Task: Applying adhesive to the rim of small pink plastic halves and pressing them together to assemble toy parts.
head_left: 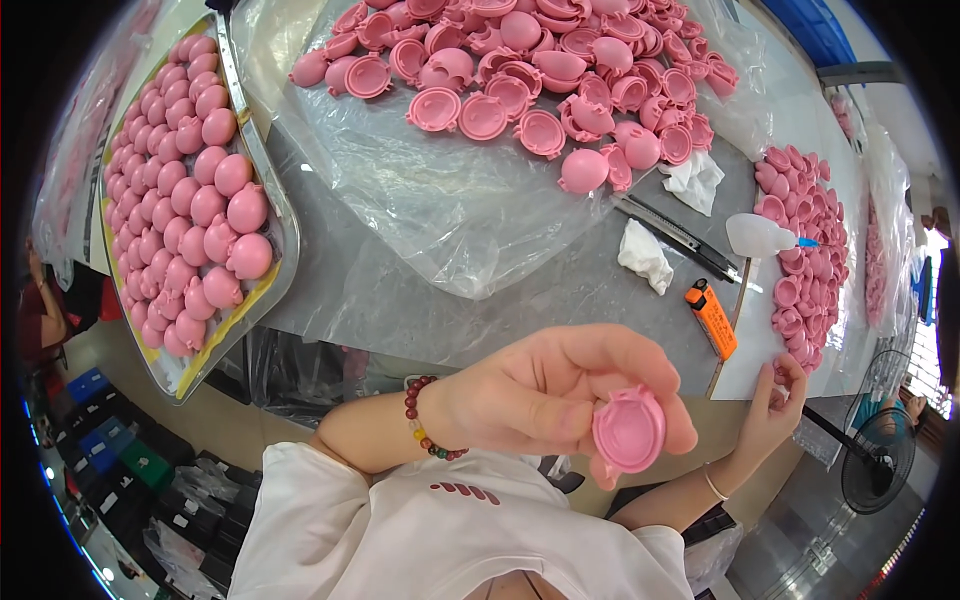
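Note:
My left hand (560, 395) grips a pink round plastic half-shell (630, 430) between thumb and fingers, above my lap in front of the table's near edge. Its hollow side faces up toward me, showing a raised rim and small tabs. At the right, my right hand (775, 405) is by the near end of a pile of pink shell pieces (805, 265). Its fingers are loosely bent and apart, and I make out nothing held in them. A larger heap of pink half-shells (540, 130) lies on clear plastic sheeting (430, 220) at the far middle.
A metal tray (285, 290) of pink domed pieces (205, 205) stands at the left. Right of the middle lie a utility knife (680, 235), an orange lighter (712, 320), crumpled white tissues (645, 257) and a squeeze bottle (757, 236). A black fan (880, 450) stands beyond my right arm.

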A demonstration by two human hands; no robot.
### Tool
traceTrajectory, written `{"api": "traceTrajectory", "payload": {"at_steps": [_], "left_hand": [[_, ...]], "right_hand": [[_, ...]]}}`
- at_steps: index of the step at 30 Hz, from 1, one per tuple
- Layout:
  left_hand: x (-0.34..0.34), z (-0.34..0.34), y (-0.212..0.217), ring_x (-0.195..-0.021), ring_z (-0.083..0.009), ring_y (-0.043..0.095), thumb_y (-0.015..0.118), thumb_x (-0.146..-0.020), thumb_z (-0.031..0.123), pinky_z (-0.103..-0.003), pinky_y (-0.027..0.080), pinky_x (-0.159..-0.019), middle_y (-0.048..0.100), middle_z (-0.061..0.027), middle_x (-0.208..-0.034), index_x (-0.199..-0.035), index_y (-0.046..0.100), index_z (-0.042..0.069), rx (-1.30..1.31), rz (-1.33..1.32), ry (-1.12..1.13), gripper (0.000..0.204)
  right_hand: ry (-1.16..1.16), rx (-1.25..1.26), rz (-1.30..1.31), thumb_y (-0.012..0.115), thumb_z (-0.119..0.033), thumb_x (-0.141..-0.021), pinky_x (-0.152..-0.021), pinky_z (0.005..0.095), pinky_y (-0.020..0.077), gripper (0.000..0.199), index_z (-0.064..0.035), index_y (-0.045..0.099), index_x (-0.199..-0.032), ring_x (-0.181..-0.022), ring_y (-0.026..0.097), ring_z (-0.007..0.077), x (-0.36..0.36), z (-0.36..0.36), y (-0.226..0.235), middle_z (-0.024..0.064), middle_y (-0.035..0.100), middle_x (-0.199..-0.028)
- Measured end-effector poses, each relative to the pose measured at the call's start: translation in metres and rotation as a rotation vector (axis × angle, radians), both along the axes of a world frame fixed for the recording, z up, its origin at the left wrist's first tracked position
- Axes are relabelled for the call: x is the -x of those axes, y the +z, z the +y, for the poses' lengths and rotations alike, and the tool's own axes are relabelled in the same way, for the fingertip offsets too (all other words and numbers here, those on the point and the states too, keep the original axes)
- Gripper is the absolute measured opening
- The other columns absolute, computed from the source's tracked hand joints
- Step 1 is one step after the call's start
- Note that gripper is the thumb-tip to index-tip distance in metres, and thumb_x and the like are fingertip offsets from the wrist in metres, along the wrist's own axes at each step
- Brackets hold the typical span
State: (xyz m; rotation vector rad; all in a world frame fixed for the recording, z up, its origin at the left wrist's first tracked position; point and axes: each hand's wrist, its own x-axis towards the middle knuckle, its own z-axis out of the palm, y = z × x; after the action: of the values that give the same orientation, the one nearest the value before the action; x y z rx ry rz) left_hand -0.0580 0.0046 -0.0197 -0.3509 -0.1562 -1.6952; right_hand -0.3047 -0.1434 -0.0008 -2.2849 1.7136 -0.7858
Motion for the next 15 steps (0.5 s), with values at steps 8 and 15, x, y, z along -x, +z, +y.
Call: {"api": "traceTrajectory", "payload": {"at_steps": [8,15], "left_hand": [[0.015,-0.003,0.002,-0.069,-0.0197,0.056,0.053,-0.079,0.006,-0.033,0.048,-0.065,0.044,-0.0171,-0.113,-0.106,0.037,0.012,-0.102,0.141,-0.084,0.032],[0.019,-0.001,-0.002,-0.076,-0.0208,0.057,0.052,-0.079,0.005,-0.033,0.049,-0.068,0.042,-0.0179,-0.115,-0.11,0.035,0.013,-0.096,0.133,-0.037,0.036]], "right_hand": [[0.192,-0.177,-0.54,0.052,0.003,-0.075,-0.059,0.0174,0.0363,0.012,0.0027,0.05,-0.086,-0.069,0.045,0.0061,-0.025,0.012,0.001,0.0032,0.05,-0.082],[0.154,-0.416,-0.448,0.05,0.006,-0.074,-0.064,0.0181,0.0386,0.015,0.0059,0.05,-0.089,-0.076,0.048,0.0087,-0.037,0.021,0.015,0.0059,0.05,-0.087]]}}
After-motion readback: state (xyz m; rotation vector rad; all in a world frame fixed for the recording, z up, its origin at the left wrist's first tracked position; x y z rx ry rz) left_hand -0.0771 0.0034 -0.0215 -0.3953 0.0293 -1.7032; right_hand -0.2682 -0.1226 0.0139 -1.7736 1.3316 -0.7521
